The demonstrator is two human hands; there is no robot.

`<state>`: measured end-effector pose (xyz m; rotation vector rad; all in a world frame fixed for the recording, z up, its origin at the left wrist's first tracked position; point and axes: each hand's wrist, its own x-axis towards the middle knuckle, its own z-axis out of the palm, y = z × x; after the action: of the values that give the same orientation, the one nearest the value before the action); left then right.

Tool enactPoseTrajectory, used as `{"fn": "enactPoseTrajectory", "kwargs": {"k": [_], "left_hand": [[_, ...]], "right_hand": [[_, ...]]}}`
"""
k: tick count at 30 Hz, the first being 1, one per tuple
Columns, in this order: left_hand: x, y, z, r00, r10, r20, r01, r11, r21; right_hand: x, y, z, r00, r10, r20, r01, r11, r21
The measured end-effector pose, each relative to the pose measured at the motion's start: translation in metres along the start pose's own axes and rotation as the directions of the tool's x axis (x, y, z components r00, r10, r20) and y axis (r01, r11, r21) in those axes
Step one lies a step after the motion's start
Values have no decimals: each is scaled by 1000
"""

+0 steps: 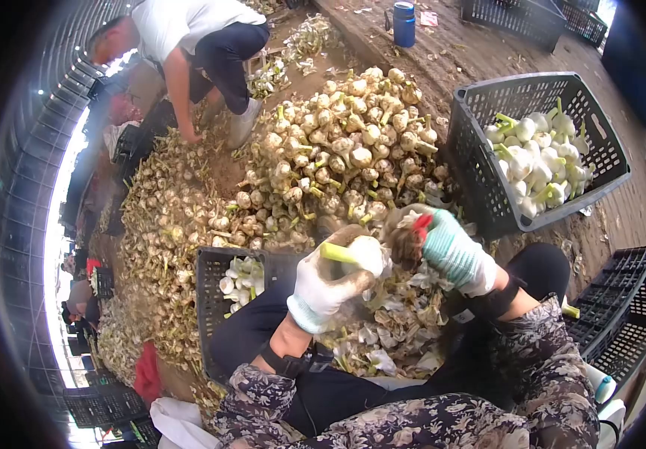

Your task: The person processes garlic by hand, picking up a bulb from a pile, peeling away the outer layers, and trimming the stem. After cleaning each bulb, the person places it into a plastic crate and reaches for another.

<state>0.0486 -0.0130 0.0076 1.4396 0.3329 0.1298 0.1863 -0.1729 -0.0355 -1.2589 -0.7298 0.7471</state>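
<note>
My left hand, in a white knitted glove, is closed round a pale garlic bulb with a short green stem pointing left. Just to its right, my right hand wears a white and teal glove with its fingers curled. Something red shows at its fingertips, beside a blurred brown clump; what exactly it grips I cannot tell. Loose garlic skins lie heaped below both hands, between my legs. Beyond them rises a large pile of unpeeled garlic bulbs.
A black crate with clean white garlic stands at the right. Another crate with white garlic sits beside my left leg. Stacked black crates are at far right. A blue jug stands behind the pile. Another person bends over at upper left.
</note>
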Motion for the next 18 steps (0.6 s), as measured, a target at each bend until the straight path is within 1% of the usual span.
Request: {"fn": "enactPoseTrajectory", "kwargs": {"k": [1,2,3,4,5,6,7,8,9,10,11,12,13,14,15,16,17,18], "left_hand": [[1,0,-1,1000,7,-1,-7,1000,1],[1,-3,-3,995,95,-34,-85,972,217],[2,-5,-5,982,186,-46,-149,893,424],[4,-8,-8,974,228,5,-202,848,490],[3,-6,-6,974,227,4,-200,849,489],[1,0,-1,995,102,2,-100,964,245],[-1,4,2,999,-22,36,23,1000,-12],[-2,7,3,996,-65,55,68,996,-58],[-1,8,3,996,-59,61,62,997,-54],[1,7,2,997,-44,57,51,993,-111],[2,4,0,998,-31,46,39,985,-170],[4,-6,-5,999,-31,9,32,984,-174],[1,-5,-2,999,-34,5,34,984,-174],[-3,-2,5,1000,-25,-19,21,983,-181],[-6,-1,9,999,-15,-42,7,982,-187],[-8,0,1,993,-115,24,118,973,-198],[-7,-1,-1,993,-117,23,119,973,-198],[-7,-1,-3,995,-98,31,103,954,-283]], "right_hand": [[0,-15,0,979,199,-36,-174,918,357],[1,-13,-2,934,354,38,-318,779,540],[0,-14,5,935,354,39,-318,781,538],[-4,-17,18,974,226,-14,-208,918,339],[-7,-20,24,996,86,-37,-82,990,118],[-8,-28,23,932,347,-109,-324,928,184],[-3,-17,15,954,296,-37,-292,953,83],[-1,-4,7,970,240,-46,-211,918,336],[2,8,0,981,180,-68,-111,820,562],[2,18,-3,947,295,-125,-253,928,273],[2,2,2,949,293,-120,-253,930,268],[1,-17,10,956,295,-2,-276,896,348],[0,-29,21,952,286,113,-306,852,425],[-7,-28,35,961,275,21,-257,864,434],[-6,-12,43,980,169,-104,-138,957,255],[-6,-16,42,967,243,-72,-225,954,199],[-6,-20,38,947,318,-43,-310,941,138],[-3,-8,31,950,300,-83,-258,908,331]]}}
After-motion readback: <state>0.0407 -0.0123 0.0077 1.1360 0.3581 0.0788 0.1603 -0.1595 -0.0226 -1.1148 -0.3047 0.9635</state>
